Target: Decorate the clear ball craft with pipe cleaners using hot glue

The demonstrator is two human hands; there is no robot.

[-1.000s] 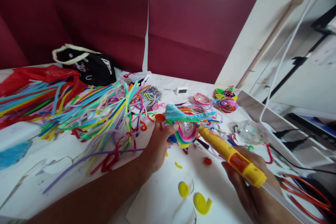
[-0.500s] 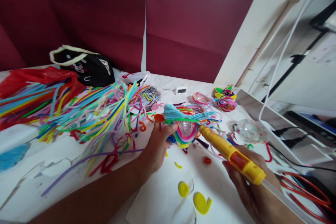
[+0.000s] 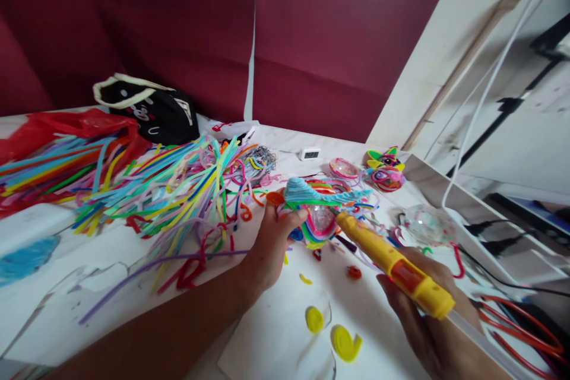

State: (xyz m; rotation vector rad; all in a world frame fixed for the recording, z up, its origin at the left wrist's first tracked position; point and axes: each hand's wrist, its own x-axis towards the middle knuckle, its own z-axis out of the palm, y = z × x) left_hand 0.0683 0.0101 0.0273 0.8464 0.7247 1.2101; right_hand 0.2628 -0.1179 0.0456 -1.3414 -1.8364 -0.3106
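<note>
The left hand (image 3: 271, 243) is closed on the pipe-cleaner craft (image 3: 320, 217) over the worktop (image 3: 267, 332) — some fingers hidden behind it. The right hand's grip (image 3: 425, 329) clasps a yellow glue gun (image 3: 396, 264), nozzle at the craft's right — contact hard to make out.

Not much, but since half a second ago our view swung a hair left, so everything slid slightly rightward, and our left hand (image 3: 272, 243) seemingly nudged the fuzzy craft (image 3: 321, 218) toward the glue gun (image 3: 394, 264).
</note>
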